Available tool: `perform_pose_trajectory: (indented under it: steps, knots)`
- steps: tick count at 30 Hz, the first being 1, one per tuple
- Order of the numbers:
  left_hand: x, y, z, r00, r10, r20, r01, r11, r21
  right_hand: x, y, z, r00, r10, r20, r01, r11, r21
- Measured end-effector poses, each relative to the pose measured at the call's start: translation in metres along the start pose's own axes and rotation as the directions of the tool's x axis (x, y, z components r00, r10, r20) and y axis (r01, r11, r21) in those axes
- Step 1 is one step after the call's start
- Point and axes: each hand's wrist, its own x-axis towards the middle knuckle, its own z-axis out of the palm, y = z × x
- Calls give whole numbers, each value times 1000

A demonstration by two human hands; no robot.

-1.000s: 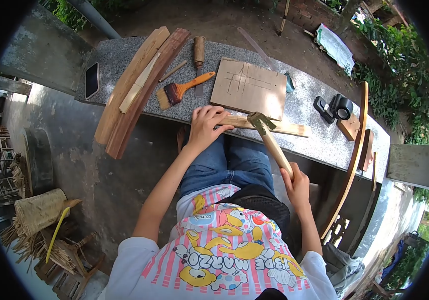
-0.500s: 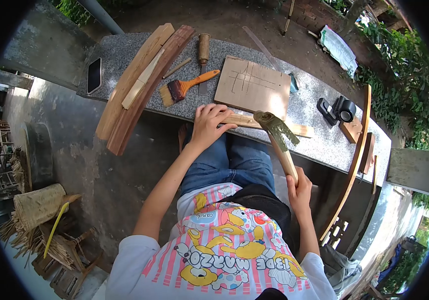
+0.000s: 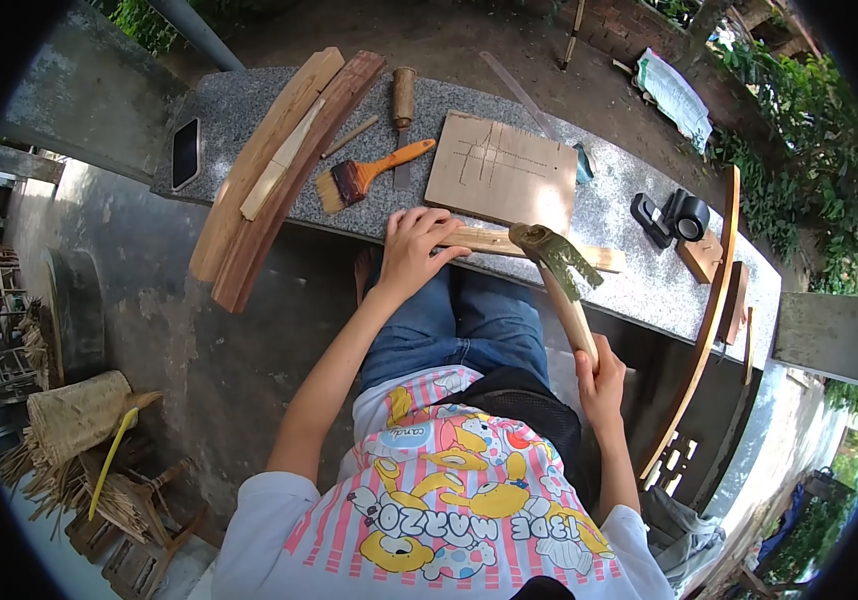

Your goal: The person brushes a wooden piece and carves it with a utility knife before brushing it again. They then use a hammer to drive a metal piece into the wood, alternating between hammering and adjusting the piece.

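1. Along the near edge of the worktop (image 3: pixel 604 214) lies a slim wooden strip (image 3: pixel 489 241), its length running left to right just in front of a flat board (image 3: pixel 499 172) marked with dotted lines; whether strip and board touch, I cannot tell.
2. At the strip's left end, the left hand (image 3: pixel 413 250) has its fingers clamped on the wood, thumb on the near side and the others over the top. If that grip loosened, the strip could well skid or twist, being narrow and apparently held at this one end only.
3. Over the strip's middle is the head of a hammer (image 3: pixel 555 258); the right hand (image 3: pixel 601 385) has its fingers wrapped round the lower handle. Contact between head and wood cannot be made out.
4. A stray swing to the left would probably catch the left thumb, which lies near the head. The claw points towards the near side, so a slip off the strip could chip the worktop's edge or drop towards the jeans (image 3: pixel 497 315) below.
5. Beyond the left hand, a brush (image 3: pixel 374 174) and a chisel (image 3: pixel 403 112) lie close together; a jolted or spinning strip might knock the brush, the nearer of the two.
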Motion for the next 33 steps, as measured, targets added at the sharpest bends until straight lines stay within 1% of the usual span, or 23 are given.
perform_pose_trajectory:
  steps: [3, 6, 7, 9, 11, 14, 16, 17, 18, 19, 20, 21, 22, 24, 25, 26, 27, 28, 29, 30, 31, 32, 33]
  knots:
    - [0, 1, 1, 1000, 2, -1, -2, 1000, 8, -4, 16, 14, 999, -28, -32, 32, 991, 132]
    - [0, 1, 1, 1000, 5, 3, -5, 1000, 6, 6, 29, 28, 998, 25, 49, -17, 989, -146]
    - [0, 0, 0, 1000, 4, 6, -4, 1000, 6, 6, 29, 26, 999, 23, 49, -15, 989, -146]
    - [2, 0, 0, 1000, -1, -6, 1, 1000, -2, 8, 19, 15, 984, 167, 69, -171, 984, 59]
    - [-2, 0, -1, 1000, 2, -3, -2, 1000, -14, 6, 6, 1, 980, 183, 74, -192, 971, 140]
    - [-2, 3, -2, 1000, 3, 27, -3, 1000, 7, 2, -14, -21, 980, 184, 79, -198, 946, 256]
    - [5, 21, -22, 996, -47, -76, 44, 998, -48, 1, -25, -38, 984, 114, 136, -160, 900, 406]
    - [6, 28, -32, 991, -29, -127, 26, 999, -32, 1, -29, -51, 970, 102, 221, -188, 892, 412]
    - [10, 41, -49, 993, -16, -121, 12, 999, -33, 1, -39, -59, 972, 107, 210, -188, 888, 419]
    - [17, 56, -69, 973, -31, -230, -51, 939, -340, 3, -50, -67, 959, 60, 277, -143, 946, 290]
    - [22, 69, -85, 943, -81, -323, -140, 783, -605, 6, -60, -74, 937, 23, 349, -83, 984, 158]
    - [23, 80, -96, 945, -70, -320, -147, 782, -605, 10, -75, -76, 908, 9, 419, -66, 990, 121]
    - [24, 89, -105, 970, -27, -240, -143, 734, -663, 12, -77, -70, 912, 8, 409, -66, 990, 128]
    - [17, 94, -110, 987, 31, -157, -135, 685, -716, 16, -77, -57, 816, -143, 560, 102, 989, 104]
    - [11, 92, -107, 998, -56, 6, 45, 748, -663, 18, -80, -52, 754, -132, 643, 148, 988, 29]
    - [4, 90, -104, 975, -157, 159, 221, 788, -575, 21, -78, -50, 757, -133, 639, 147, 989, 32]
    - [-2, 89, -98, 975, -154, 160, 219, 790, -573, 24, -75, -47, 675, -92, 732, 58, 996, 72]
    - [-8, 89, -90, 978, -206, 34, 189, 811, -553, 29, -74, -45, 578, -62, 813, -34, 994, 100]
    - [-11, 89, -87, 963, -252, -92, 167, 831, -530, 36, -69, -52, 508, -115, 853, -42, 986, 159]
    - [-12, 89, -89, 964, -252, -88, 169, 831, -530, 46, -59, -60, 431, -257, 865, -84, 943, 322]
    - [-13, 87, -92, 919, -386, -78, 268, 758, -594, 52, -46, -68, 383, -395, 835, -310, 797, 519]
    - [-12, 86, -94, 857, -513, -58, 354, 667, -655, 55, -34, -74, 367, -526, 767, -519, 569, 638]
    - [-9, 86, -95, 797, -602, -42, 405, 585, -703, 58, -23, -78, 393, -612, 686, -635, 358, 684]
